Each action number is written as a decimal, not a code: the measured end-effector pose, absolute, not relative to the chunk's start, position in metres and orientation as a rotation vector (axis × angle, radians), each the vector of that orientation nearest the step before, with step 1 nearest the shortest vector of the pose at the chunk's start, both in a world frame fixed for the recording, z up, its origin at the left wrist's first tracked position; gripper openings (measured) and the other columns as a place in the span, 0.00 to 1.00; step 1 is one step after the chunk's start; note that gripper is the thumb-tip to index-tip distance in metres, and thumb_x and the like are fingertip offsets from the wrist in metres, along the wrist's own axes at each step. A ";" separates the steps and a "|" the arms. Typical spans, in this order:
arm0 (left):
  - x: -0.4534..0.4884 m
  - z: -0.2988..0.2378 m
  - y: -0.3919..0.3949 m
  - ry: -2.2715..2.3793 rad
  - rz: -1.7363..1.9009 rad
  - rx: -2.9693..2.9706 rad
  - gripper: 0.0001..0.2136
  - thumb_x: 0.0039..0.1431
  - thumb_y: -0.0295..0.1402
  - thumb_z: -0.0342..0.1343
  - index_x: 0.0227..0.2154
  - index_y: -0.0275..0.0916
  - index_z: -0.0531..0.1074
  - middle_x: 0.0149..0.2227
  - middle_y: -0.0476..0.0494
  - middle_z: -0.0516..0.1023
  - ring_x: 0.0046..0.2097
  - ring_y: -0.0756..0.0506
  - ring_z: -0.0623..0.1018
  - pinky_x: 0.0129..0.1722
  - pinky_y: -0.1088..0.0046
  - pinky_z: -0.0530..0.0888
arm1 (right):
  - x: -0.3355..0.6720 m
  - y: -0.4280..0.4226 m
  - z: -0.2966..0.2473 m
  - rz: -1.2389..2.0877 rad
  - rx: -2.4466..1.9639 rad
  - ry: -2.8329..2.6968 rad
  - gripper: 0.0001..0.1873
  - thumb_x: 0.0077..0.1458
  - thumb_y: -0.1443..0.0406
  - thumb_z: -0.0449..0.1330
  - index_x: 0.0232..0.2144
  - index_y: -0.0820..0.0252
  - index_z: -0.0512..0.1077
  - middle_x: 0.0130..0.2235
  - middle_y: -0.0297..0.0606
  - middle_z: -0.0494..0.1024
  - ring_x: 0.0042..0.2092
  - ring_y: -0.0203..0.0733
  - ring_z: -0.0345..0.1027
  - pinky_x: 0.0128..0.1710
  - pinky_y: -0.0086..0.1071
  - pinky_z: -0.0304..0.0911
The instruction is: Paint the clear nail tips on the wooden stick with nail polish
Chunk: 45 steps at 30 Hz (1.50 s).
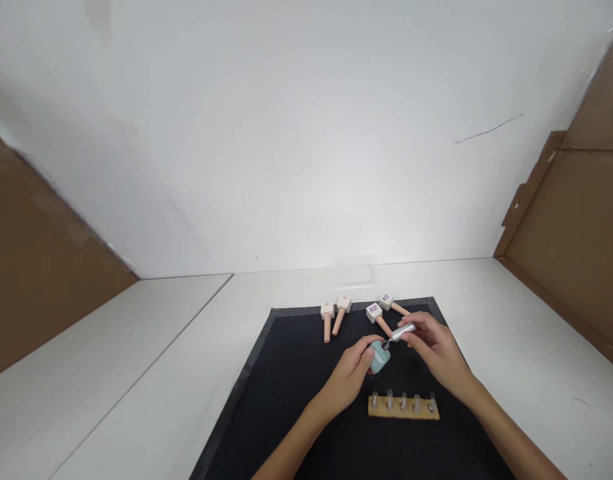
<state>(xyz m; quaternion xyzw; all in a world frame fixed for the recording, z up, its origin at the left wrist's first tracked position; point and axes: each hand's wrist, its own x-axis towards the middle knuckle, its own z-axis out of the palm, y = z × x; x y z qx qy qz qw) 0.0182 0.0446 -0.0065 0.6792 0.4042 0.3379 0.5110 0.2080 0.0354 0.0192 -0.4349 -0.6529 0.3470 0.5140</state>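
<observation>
My left hand holds a teal nail polish bottle between thumb and fingers, its neck tilted up to the right. In my right hand is the silver nail polish cap, pinched by thumb and fingertips. The cap is off the bottle, and its dark brush stem reaches down to the neck; whether the brush tip is inside I cannot tell. Below both hands lies a wooden strip with several clear nail tips standing in a row on it.
Two white nail polish bottles with peach caps lie at the mat's far edge. Two more with purple labels lie behind my right hand. A black mat covers part of the white table. Brown cardboard panels stand at both sides.
</observation>
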 end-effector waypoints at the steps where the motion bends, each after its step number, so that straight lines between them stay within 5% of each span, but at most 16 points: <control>1: 0.018 -0.006 0.045 0.973 0.814 1.635 0.27 0.57 0.54 0.40 0.45 0.37 0.70 0.34 0.43 0.75 0.34 0.45 0.72 0.35 0.69 0.72 | 0.208 0.035 0.020 0.830 -1.048 -1.570 0.06 0.55 0.64 0.58 0.37 0.54 0.70 0.37 0.38 0.76 0.36 0.42 0.73 0.37 0.33 0.69; 37: 0.016 -0.012 0.046 0.987 0.854 1.649 0.25 0.59 0.53 0.39 0.43 0.37 0.69 0.33 0.44 0.74 0.33 0.46 0.70 0.34 0.71 0.70 | 0.213 0.036 0.021 0.814 -1.134 -1.549 0.07 0.55 0.61 0.58 0.37 0.54 0.71 0.36 0.39 0.76 0.35 0.45 0.74 0.34 0.36 0.69; 45: 0.011 -0.025 0.057 0.911 0.966 1.513 0.19 0.55 0.48 0.51 0.39 0.37 0.66 0.35 0.45 0.73 0.38 0.46 0.72 0.40 0.68 0.69 | 0.212 0.041 0.031 1.001 -1.060 -1.065 0.19 0.38 0.54 0.69 0.31 0.57 0.70 0.30 0.36 0.75 0.27 0.38 0.65 0.27 0.33 0.65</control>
